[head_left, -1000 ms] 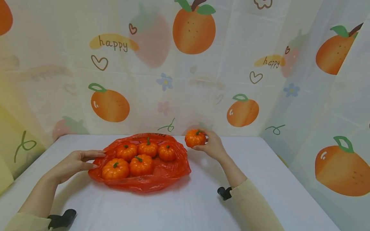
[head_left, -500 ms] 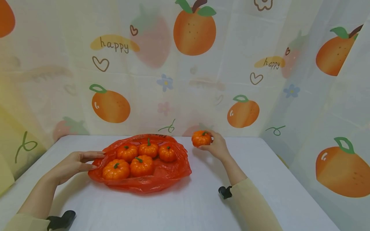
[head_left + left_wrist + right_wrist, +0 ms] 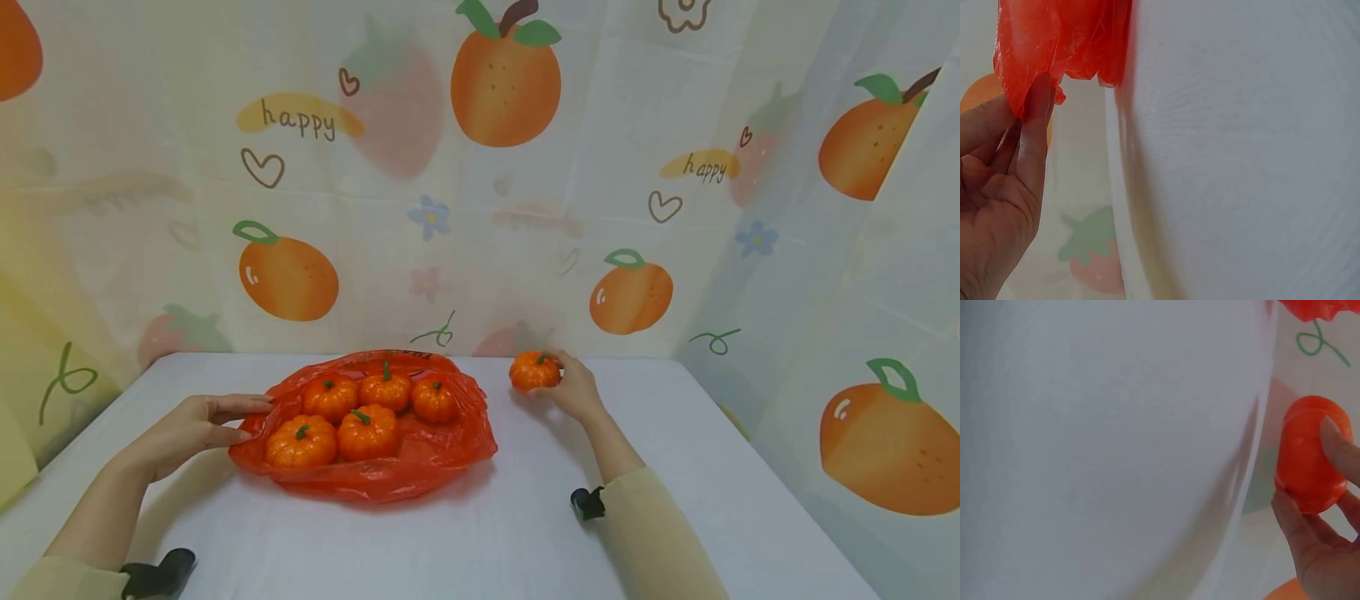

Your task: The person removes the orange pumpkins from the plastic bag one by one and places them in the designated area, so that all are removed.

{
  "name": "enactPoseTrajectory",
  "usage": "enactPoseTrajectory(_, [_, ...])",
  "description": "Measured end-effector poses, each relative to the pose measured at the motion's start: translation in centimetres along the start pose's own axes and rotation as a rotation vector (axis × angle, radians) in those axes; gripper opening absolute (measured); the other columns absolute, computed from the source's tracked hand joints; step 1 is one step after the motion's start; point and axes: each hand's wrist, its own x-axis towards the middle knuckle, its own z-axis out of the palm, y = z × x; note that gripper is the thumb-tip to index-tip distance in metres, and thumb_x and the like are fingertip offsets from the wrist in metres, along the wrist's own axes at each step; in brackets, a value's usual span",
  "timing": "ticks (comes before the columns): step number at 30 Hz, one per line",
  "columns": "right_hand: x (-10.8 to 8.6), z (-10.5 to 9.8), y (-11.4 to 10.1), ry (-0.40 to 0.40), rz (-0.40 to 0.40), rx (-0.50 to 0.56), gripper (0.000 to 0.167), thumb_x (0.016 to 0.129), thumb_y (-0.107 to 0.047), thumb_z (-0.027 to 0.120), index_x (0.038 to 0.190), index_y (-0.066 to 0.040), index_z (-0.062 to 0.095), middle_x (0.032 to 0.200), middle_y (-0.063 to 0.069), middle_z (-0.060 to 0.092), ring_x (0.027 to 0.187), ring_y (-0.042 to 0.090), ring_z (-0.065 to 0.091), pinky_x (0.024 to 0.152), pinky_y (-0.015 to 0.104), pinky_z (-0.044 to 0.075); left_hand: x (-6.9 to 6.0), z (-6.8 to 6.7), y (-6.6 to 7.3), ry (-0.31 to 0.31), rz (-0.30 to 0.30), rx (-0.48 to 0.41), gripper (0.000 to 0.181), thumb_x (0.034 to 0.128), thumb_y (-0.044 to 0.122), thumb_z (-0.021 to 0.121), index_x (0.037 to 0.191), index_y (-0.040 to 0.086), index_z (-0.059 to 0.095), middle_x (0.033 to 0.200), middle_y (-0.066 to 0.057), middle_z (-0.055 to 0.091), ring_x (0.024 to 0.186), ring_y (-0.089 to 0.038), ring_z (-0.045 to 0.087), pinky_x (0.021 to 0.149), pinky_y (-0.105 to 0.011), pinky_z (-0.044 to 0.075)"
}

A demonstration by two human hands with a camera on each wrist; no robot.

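Observation:
A red plastic bag lies spread open on the table, with several small orange pumpkins inside it. At its left edge my left hand pinches the plastic between thumb and fingers; the left wrist view shows the bag's film caught at the fingertips. To the right of the bag, my right hand grips one small pumpkin with a green stem, low over the far part of the table. In the right wrist view the thumb and fingers hold that pumpkin around its sides.
A white cloth covers the table. Behind it hangs a pale curtain printed with fruit, hearts and flowers, and another printed sheet stands along the right side. Black wrist straps show at both sleeves.
My right hand has carried its pumpkin to the right and a little lower, away from the bag. The left hand keeps its place on the bag's edge.

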Motion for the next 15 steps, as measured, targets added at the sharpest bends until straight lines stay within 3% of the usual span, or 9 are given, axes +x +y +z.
enactPoseTrajectory(5, [0.02,0.01,0.67,0.012,0.012,-0.002,0.071,0.074,-0.014,0.085,0.137,-0.004,0.053,0.135,0.025,0.059,0.124,0.042,0.056,0.107,0.055,0.044,-0.02,0.0,-0.06,0.002,0.003,0.004,0.046,0.0908,0.012,0.064,0.134,0.0,0.058,0.117,0.035,0.059,0.106,0.028,0.045,0.084,-0.016,0.053])
enactPoseTrajectory(15, [-0.13,0.09,1.08,-0.042,0.05,-0.02,0.071,0.076,-0.013,0.083,0.139,-0.004,0.051,0.14,0.025,0.055,0.128,0.044,0.052,0.11,0.057,0.041,0.01,0.02,-0.24,0.004,0.0,0.012,0.046,0.0913,0.014,0.064,0.135,0.001,0.058,0.118,0.034,0.06,0.106,0.029,0.044,0.084,-0.016,0.053])
